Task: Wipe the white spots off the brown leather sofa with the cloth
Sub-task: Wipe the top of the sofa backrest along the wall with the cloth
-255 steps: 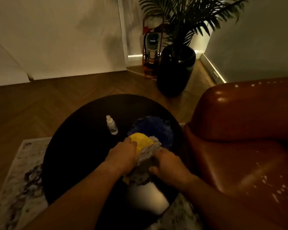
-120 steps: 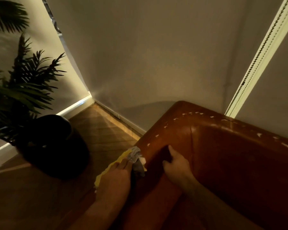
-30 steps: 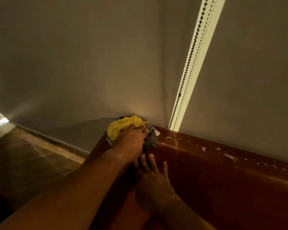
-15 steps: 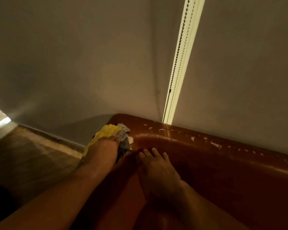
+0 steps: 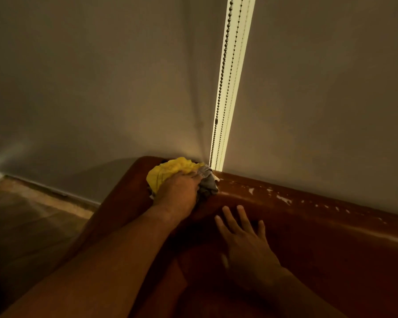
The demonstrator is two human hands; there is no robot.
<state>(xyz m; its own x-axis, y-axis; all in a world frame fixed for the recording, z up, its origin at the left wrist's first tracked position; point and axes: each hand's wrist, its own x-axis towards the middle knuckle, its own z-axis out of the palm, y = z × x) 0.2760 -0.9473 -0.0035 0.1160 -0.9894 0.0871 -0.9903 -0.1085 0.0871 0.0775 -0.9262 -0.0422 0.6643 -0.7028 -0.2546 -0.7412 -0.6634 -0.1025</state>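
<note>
The brown leather sofa point(image 5: 319, 244) fills the lower right, its rounded back top running from the corner off to the right. My left hand point(image 5: 178, 193) grips a bunched yellow and grey cloth point(image 5: 170, 171) and presses it onto the top of the sofa back at the corner. White spots point(image 5: 283, 198) dot the top edge to the right of the cloth. My right hand point(image 5: 241, 239) lies flat with fingers spread on the inner face of the backrest, just below and right of the cloth.
A wall point(image 5: 90, 88) stands right behind the sofa. A bright vertical gap with a bead chain point(image 5: 223, 88) runs down to the sofa back beside the cloth. Wooden floor point(image 5: 28, 216) lies at the lower left.
My left hand has slid the cloth up and right along the sofa's top edge, from the armrest side to the corner by the bead chain. The right hand stays flat on the backrest.
</note>
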